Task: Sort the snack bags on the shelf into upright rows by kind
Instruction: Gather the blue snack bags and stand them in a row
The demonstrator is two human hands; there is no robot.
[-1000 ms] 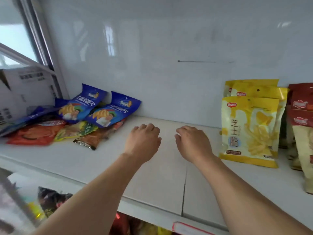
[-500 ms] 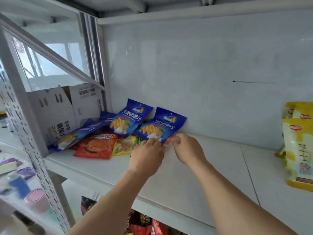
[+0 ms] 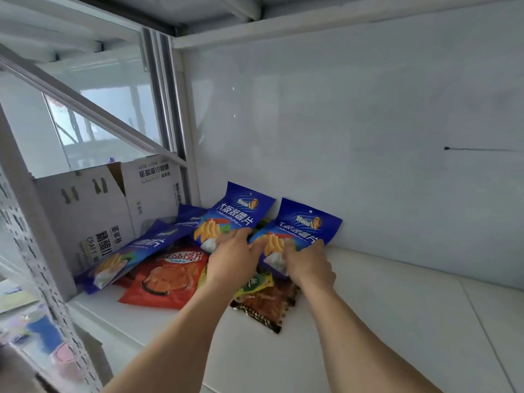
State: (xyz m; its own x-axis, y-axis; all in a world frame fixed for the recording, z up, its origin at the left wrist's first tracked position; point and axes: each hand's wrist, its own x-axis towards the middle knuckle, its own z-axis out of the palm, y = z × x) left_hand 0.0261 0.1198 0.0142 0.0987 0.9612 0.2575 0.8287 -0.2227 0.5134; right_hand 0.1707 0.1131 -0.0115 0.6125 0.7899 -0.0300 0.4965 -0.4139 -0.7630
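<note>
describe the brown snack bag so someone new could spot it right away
Start at the white cardboard box at the shelf's left end and follow the heap of bags rightward. The brown bag lies flat at the heap's front right corner, the only dark one, with a zigzag-cut edge.

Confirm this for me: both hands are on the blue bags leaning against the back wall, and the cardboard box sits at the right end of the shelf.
Not quite. The cardboard box sits at the left end of the shelf, as the head view shows. The rest holds: the left hand and right hand are on the blue bags leaning against the back wall.
</note>
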